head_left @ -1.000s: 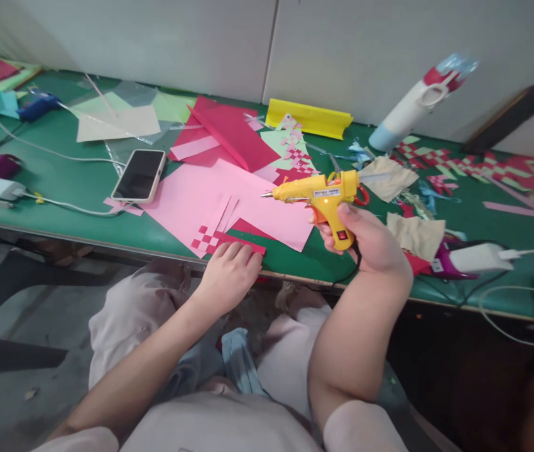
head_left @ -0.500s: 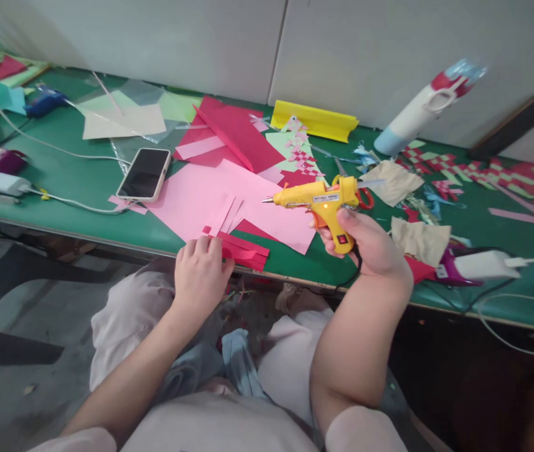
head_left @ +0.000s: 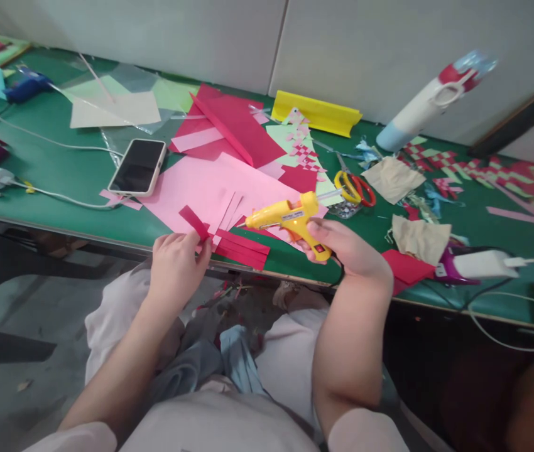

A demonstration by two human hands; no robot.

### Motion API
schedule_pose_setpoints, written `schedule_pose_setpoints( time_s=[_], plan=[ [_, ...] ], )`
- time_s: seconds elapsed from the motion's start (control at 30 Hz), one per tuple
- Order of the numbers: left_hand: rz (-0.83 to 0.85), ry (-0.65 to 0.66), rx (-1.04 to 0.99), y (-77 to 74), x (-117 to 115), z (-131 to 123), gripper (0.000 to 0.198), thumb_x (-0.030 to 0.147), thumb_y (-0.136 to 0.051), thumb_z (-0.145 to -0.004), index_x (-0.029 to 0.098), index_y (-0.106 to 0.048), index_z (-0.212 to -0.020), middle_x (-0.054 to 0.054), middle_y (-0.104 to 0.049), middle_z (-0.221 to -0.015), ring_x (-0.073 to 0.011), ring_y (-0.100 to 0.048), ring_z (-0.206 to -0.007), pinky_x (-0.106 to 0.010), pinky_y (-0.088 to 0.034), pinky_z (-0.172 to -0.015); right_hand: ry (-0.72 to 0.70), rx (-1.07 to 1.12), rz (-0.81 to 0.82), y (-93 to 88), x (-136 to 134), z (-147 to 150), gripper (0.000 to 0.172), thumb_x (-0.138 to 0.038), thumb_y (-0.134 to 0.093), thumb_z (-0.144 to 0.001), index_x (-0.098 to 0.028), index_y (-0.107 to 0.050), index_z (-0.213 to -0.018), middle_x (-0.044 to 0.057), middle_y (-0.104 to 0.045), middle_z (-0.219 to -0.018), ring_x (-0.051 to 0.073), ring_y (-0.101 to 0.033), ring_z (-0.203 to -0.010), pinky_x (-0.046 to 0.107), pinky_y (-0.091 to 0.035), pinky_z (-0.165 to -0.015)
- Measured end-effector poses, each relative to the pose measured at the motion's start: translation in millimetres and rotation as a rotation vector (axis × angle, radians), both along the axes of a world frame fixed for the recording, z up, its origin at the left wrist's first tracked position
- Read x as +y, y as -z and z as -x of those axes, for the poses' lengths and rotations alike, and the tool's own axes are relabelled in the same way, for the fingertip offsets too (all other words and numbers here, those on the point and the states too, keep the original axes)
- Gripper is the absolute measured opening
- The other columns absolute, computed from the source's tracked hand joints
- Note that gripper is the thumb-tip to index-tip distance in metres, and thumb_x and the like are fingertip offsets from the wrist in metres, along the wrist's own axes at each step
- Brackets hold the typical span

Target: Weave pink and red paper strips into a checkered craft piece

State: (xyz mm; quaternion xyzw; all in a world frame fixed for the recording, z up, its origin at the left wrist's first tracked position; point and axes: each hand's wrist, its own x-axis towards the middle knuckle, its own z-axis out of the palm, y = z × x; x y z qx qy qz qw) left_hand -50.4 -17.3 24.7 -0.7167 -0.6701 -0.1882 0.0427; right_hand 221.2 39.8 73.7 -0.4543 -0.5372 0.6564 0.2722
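At the front of a green table (head_left: 59, 172), the person's left hand (head_left: 177, 263) pinches a red paper strip (head_left: 194, 221) between thumb and fingers, its free end sticking out past them. The right hand (head_left: 349, 248) is wrapped around a yellow glue gun (head_left: 286, 218), its nozzle (head_left: 242, 225) pointing left, near the left fingertips. If either hand slips, the probably hot tip could burn those fingers; a careless squeeze could drip glue onto pink paper (head_left: 177, 188). A phone (head_left: 137, 167) and scissors (head_left: 355, 187) share the table, which stands against a pale wall (head_left: 201, 37) above a grey floor (head_left: 3, 408).
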Motion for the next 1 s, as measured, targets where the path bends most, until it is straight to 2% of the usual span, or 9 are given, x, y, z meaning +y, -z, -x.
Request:
schedule_pose_setpoints(
  time_s=[0.3, 0.5, 0.63, 0.83, 1.0],
  plan=[
    [0.063, 0.019, -0.036, 0.6, 6.4, 11.1, 0.026, 0.032, -0.047, -0.091, 0.020, -0.060, -0.071, -0.004, -0.066, -0.064, -0.0219, -0.064, -0.068, -0.034, -0.040, -0.070, -0.253, -0.176, -0.038, 17.8, 6.0, 32.0, 0.040, -0.055, -0.054, -0.087, -0.017, -0.056, -0.076, -0.001, -0.050, -0.060, 0.010, -0.048, -0.055, 0.022, -0.037, -0.049],
    [0.076, 0.059, -0.075, 3.6, 8.3, 15.1, 0.028, 0.033, -0.046, -0.092, 0.019, -0.062, -0.075, -0.004, -0.067, -0.068, -0.0223, -0.064, -0.070, -0.036, -0.041, -0.073, -0.279, -0.230, -0.031, 26.8, 8.2, 41.6, 0.043, -0.057, -0.049, -0.089, -0.016, -0.055, -0.079, -0.003, -0.048, -0.057, 0.010, -0.045, -0.051, 0.022, -0.035, -0.049],
    [0.062, 0.079, -0.091, 4.5, 8.5, 17.2, 0.026, 0.033, -0.046, -0.092, 0.019, -0.063, -0.079, -0.003, -0.067, -0.068, -0.0222, -0.064, -0.073, -0.036, -0.040, -0.075, -0.251, -0.287, -0.061, 21.3, 3.5, 47.2, 0.043, -0.059, -0.047, -0.088, -0.017, -0.052, -0.077, -0.003, -0.049, -0.060, 0.011, -0.047, -0.053, 0.023, -0.035, -0.049],
    [0.095, 0.102, -0.138, 4.3, 8.5, 21.2, 0.028, 0.033, -0.046, -0.092, 0.020, -0.062, -0.073, -0.003, -0.066, -0.067, -0.0213, -0.061, -0.072, -0.035, -0.040, -0.073, -0.255, -0.473, -0.197, 3.0, -10.2, 54.5, 0.038, -0.049, -0.041, -0.094, -0.019, -0.049, -0.072, 0.000, -0.052, -0.062, 0.014, -0.051, -0.058, 0.026, -0.037, -0.055],
    [0.100, 0.122, -0.168, 4.6, 8.5, 23.8, 0.026, 0.032, -0.049, -0.092, 0.019, -0.061, -0.073, -0.004, -0.064, -0.067, -0.0207, -0.060, -0.071, -0.034, -0.040, -0.072, -0.275, -0.585, -0.358, -4.8, -20.9, 61.0, 0.036, -0.045, -0.039, -0.096, -0.021, -0.049, -0.071, 0.002, -0.056, -0.065, 0.017, -0.053, -0.061, 0.029, -0.034, -0.057]
  ],
)
